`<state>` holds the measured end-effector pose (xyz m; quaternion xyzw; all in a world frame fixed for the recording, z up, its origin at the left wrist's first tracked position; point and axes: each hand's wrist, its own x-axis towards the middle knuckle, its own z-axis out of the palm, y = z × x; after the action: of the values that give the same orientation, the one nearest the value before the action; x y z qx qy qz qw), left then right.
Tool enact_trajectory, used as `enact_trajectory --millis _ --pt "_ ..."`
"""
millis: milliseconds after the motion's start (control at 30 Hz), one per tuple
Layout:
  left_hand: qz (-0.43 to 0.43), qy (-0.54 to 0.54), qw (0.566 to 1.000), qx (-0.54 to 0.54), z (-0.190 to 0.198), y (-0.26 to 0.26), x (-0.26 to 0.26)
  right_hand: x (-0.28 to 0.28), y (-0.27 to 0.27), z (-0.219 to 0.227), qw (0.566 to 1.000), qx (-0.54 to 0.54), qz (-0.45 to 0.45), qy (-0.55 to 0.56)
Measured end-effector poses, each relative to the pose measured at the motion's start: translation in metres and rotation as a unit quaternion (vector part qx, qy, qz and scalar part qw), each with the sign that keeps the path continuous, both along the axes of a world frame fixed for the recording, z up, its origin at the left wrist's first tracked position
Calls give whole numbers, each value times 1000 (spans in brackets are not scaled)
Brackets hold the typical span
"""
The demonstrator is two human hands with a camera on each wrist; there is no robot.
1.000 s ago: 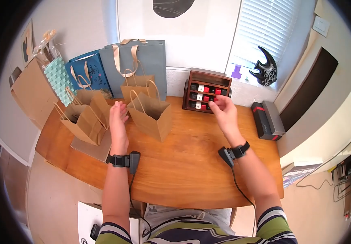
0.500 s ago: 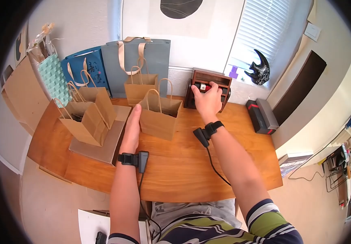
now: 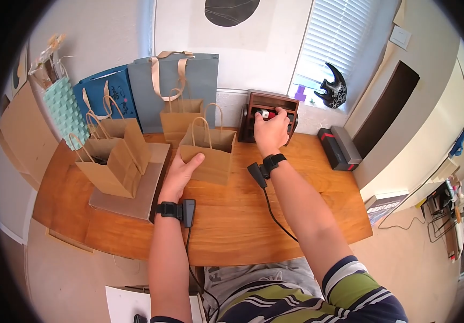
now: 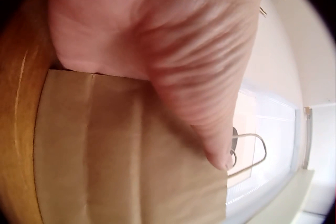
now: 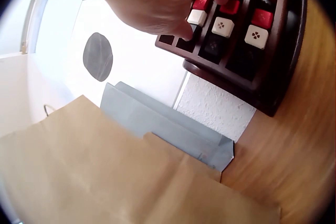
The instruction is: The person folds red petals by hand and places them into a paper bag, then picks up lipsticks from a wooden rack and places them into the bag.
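Note:
My left hand [image 3: 178, 173] is at the left side of a brown paper bag [image 3: 210, 164], with the thumb across its front face and the fingers hidden behind it. Palm and thumb also lie along the bag [image 4: 105, 145] in the left wrist view. At a dark wooden rack [image 3: 249, 97], my right hand [image 3: 272, 132] reaches over the top row of small square blocks. Its thumb touches a black block [image 5: 186, 44] at the row's left end; a fingertip rests farther right. White blocks [image 5: 222, 26] and red blocks [image 5: 262, 19] fill the rows. I cannot tell whether it pinches a block.
Two brown bags [image 3: 108, 169] stand left, on or beside a flat cardboard box [image 3: 129, 207]. Behind are another brown bag [image 3: 175, 121], a grey bag [image 3: 199, 75] and a blue bag [image 3: 103, 91]. A dark box [image 3: 337, 148] lies at the table's right end.
My right hand has moved left and forward onto the rack's blocks. My left hand has come against the paper bag, its thumb swinging onto the bag's front face.

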<state>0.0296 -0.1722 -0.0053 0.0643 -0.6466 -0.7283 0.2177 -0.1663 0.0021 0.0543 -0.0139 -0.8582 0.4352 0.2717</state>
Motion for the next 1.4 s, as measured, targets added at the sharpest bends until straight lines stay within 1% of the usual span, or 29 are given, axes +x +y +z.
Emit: enact_trajectory --millis 167,400,767,1033,1233,1400 --pt "0 -10 1000 -3 2 2 1 10 -4 -8 999 -20 -15 21" --pt "6 -10 1000 -2 3 4 0 10 -6 -16 999 -7 -2 36" --pt "-13 13 1000 5 5 5 0 7 -18 -4 1000 3 -6 22" --pt "-17 12 1000 12 2 4 0 3 -17 -4 1000 18 -7 15" --pt "0 -14 1000 7 5 6 2 8 -15 4 1000 22 -10 -11" --pt "-3 -3 1000 14 4 7 2 5 -13 3 1000 20 -2 -20"
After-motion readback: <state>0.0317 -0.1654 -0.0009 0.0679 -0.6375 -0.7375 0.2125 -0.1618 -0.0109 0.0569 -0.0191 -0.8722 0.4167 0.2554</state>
